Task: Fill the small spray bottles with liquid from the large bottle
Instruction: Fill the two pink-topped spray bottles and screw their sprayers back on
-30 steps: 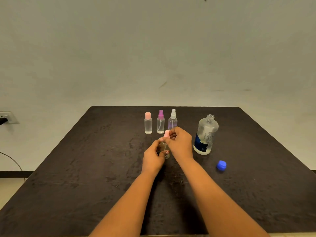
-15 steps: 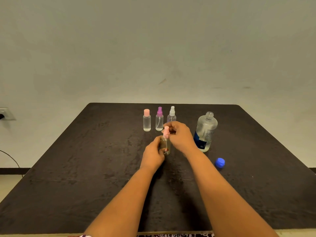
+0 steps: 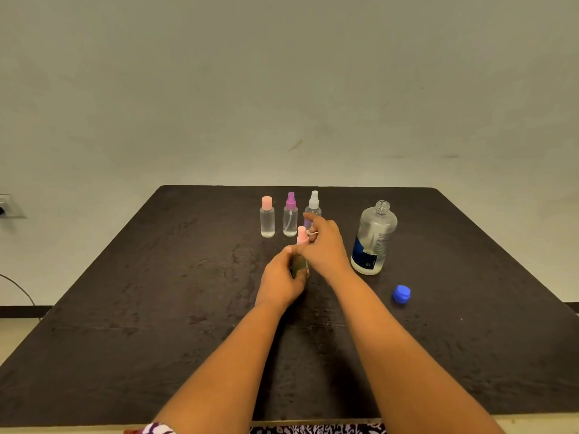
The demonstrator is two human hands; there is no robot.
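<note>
A small spray bottle (image 3: pixel 299 265) with a pink spray head (image 3: pixel 301 234) stands mid-table. My left hand (image 3: pixel 280 281) grips its body from the left. My right hand (image 3: pixel 324 247) pinches the base of the pink head, with one finger raised behind it. Most of the bottle's body is hidden by my fingers. The large clear bottle (image 3: pixel 374 239) with a blue label stands uncapped to the right, partly filled. Its blue cap (image 3: pixel 401 292) lies on the table in front of it.
Three small bottles stand in a row behind my hands: a pink-capped one (image 3: pixel 267 218), a magenta sprayer (image 3: pixel 290 216) and a white sprayer (image 3: pixel 314 202). The dark table (image 3: pixel 156 277) ends near a pale wall. A wall socket (image 3: pixel 6 206) is at far left.
My right hand has turned on the pink spray head and one finger has lifted. My left hand keeps holding the bottle in the same spot.
</note>
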